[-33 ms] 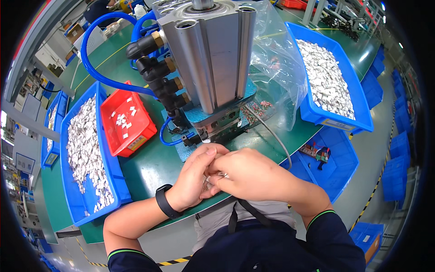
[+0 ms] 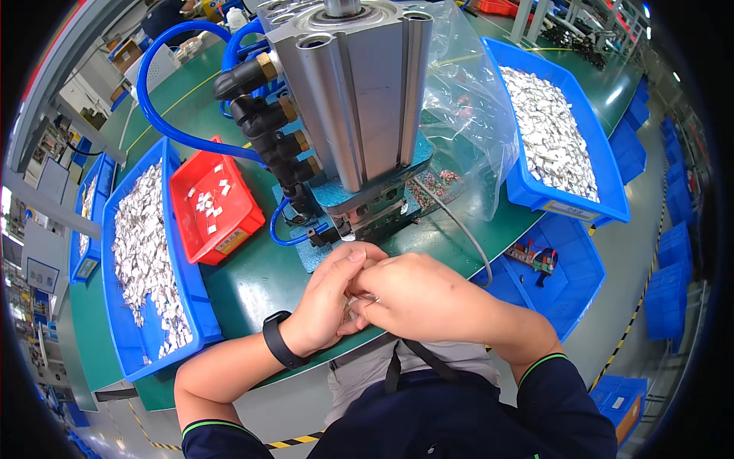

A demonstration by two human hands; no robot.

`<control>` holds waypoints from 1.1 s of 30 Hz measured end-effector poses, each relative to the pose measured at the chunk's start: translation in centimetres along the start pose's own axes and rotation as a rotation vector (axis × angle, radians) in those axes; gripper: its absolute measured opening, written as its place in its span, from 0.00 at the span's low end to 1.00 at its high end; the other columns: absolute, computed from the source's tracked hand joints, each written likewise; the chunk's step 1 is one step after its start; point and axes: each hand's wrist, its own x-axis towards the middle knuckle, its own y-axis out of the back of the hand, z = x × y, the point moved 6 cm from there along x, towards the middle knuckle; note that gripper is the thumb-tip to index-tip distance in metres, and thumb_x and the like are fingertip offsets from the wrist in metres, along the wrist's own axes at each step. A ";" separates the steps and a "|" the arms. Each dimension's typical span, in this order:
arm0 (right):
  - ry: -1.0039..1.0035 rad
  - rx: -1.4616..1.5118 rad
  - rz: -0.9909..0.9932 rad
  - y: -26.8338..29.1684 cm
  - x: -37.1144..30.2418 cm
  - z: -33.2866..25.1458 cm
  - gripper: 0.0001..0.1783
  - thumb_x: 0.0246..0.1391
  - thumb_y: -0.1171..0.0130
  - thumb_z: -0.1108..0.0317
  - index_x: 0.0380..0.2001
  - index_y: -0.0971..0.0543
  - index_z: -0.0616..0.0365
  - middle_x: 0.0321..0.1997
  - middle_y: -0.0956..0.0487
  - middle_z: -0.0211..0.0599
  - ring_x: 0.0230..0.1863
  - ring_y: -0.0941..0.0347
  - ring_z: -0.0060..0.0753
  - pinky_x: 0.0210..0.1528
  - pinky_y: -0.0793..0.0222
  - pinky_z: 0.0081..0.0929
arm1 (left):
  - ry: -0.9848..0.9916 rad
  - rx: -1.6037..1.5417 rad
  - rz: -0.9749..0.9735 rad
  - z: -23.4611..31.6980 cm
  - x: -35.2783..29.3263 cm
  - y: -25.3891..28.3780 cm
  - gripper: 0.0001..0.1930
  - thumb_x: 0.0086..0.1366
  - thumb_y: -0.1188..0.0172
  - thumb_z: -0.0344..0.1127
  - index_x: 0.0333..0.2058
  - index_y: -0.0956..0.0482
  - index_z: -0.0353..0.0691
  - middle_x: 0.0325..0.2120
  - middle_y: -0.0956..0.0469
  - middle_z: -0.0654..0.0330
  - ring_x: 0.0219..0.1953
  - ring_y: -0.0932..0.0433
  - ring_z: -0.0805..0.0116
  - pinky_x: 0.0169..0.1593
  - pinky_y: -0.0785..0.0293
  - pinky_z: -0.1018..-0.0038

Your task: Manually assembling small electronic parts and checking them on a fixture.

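My left hand (image 2: 330, 289), with a black band on the wrist, is cupped at the table's front edge, below the press. In its palm lie small silvery-white parts (image 2: 349, 309), mostly covered by fingers. Over it bends my right hand (image 2: 409, 291), fingers drawn together in a pinch against the left palm. A bit of shiny metal shows at its fingertips, too small to name. Just beyond both hands stands a pneumatic press (image 2: 359, 107), a big metal cylinder block over a tooling plate (image 2: 375, 218).
Left are a blue bin (image 2: 202, 314) of small white parts and a red tray (image 2: 241, 203) with a few. Another full blue bin (image 2: 527, 180) stands right, beside a clear plastic bag (image 2: 466, 99). Blue hoses (image 2: 180, 141) and a grey cable (image 2: 466, 229) run by the press.
My right hand has shifted very slightly against the left palm. Everything else looks the same.
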 end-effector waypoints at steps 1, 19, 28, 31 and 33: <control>-0.002 -0.001 0.001 -0.1 0.0 -0.2 0.09 0.49 0.44 0.68 0.29 0.23 0.64 0.27 0.22 0.50 0.32 0.22 0.47 0.33 0.28 0.38 | 0.005 0.039 0.047 0.0 0.0 0.1 0.17 0.69 0.59 0.46 0.44 0.33 0.37 0.27 0.28 0.59 0.15 0.33 0.77 0.14 0.41 0.84; -0.257 1.013 0.362 1.0 -2.1 4.8 0.08 0.54 0.41 0.69 0.30 0.22 0.64 0.21 0.26 0.27 0.18 0.36 0.13 0.20 0.40 0.16 | -0.057 -0.119 -0.049 0.1 -0.5 0.0 0.13 0.69 0.54 0.43 0.42 0.33 0.38 0.30 0.28 0.54 0.14 0.31 0.72 0.11 0.47 0.83; -0.309 1.203 0.372 -0.6 -2.4 5.2 0.06 0.54 0.40 0.71 0.31 0.24 0.63 0.18 0.31 0.26 0.14 0.45 0.08 0.13 0.56 0.10 | -0.153 -0.068 0.058 -0.6 0.0 0.5 0.05 0.67 0.47 0.34 0.38 0.29 0.41 0.26 0.27 0.60 0.09 0.36 0.75 0.09 0.51 0.82; -0.290 1.149 0.338 -0.9 -2.5 4.9 0.06 0.54 0.41 0.71 0.31 0.24 0.64 0.18 0.31 0.26 0.13 0.45 0.08 0.13 0.55 0.11 | -0.133 -0.078 0.059 -0.5 0.0 0.6 0.05 0.67 0.47 0.33 0.38 0.29 0.41 0.27 0.27 0.60 0.09 0.38 0.76 0.08 0.51 0.83; -0.267 1.127 0.334 -0.9 -2.4 4.7 0.05 0.54 0.41 0.72 0.31 0.24 0.64 0.18 0.30 0.27 0.13 0.45 0.08 0.13 0.55 0.11 | -0.115 -0.091 0.055 -0.4 -0.2 0.5 0.06 0.66 0.46 0.34 0.39 0.28 0.40 0.27 0.28 0.61 0.10 0.36 0.77 0.10 0.50 0.83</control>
